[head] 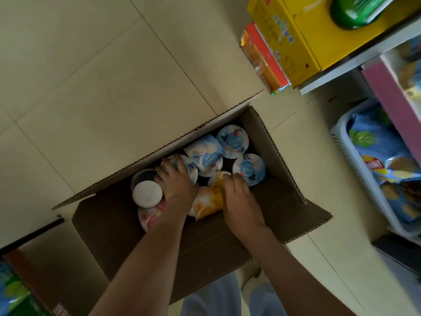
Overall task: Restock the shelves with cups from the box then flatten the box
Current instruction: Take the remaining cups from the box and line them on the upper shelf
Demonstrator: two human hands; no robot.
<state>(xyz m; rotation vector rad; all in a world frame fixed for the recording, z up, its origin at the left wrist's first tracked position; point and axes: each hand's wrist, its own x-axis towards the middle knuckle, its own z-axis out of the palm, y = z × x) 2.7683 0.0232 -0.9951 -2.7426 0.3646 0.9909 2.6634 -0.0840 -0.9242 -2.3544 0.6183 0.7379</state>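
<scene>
A: Where are the cups at this moment?

B: All inside the box [284, 201], which stands open on the floor, flaps out. None is on the shelf [341, 69] yet, so the restocking is at its start, in B's judgement.

A: And the person's hands?

B: The left hand [178, 181] is near the box's left end, fingers curled over the top of a blue-lid cup [191, 172]. The right hand [239, 201] is at the middle of the box, fingers bent round the rim of a yellow cup [208, 200] that lies on its side. Both hands are clamped on a cup, as far as B can see.

A: How should the person do the lift well?

B: Take the cups straight up, w/o dragging them on the neighbours; three more blue cups [232, 141] are packed close toward the far right corner. The yellow one should be turned upright first, grip on the wall and not on the foil lid, which prob. dents easily.

A: Any risk?

B: The cup with the white bottom [147, 194] and the pink cup [148, 216] lie loose just beside the left wrist, at the left end; they may roll when the blue-lid cup comes out. Also the near flap could catch the forearms.
</scene>
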